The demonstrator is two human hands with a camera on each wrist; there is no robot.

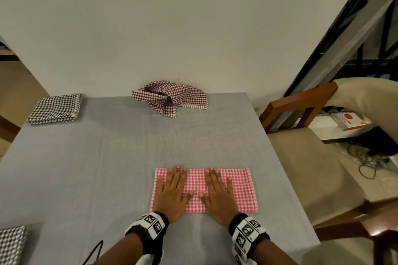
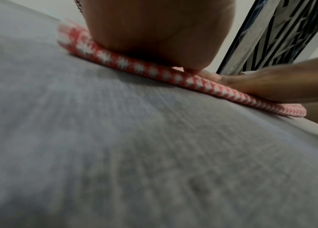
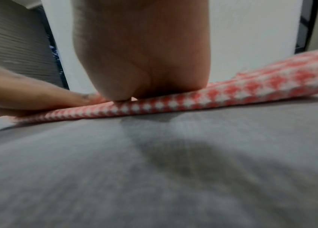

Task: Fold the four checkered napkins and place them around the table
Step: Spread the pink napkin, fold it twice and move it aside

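A pink checkered napkin (image 1: pixel 241 189) lies folded in a flat rectangle near the table's front edge. Both hands press flat on it, fingers straight: my left hand (image 1: pixel 172 191) on its left half, my right hand (image 1: pixel 217 193) near its middle. The wrist views show the napkin's folded near edge (image 2: pixel 154 71) (image 3: pixel 173 104) under each palm. A crumpled maroon checkered napkin (image 1: pixel 172 97) sits at the table's far edge. A folded black checkered napkin (image 1: pixel 56 108) lies at the far left corner. Another black checkered napkin (image 1: pixel 10 243) shows at the near left edge.
The table wears a grey cloth (image 1: pixel 107 168). A wooden chair (image 1: pixel 301 112) with a beige seat and a draped beige cloth stands at the right. A white wall rises behind the table. A black cord (image 1: pixel 94 251) hangs near my left forearm.
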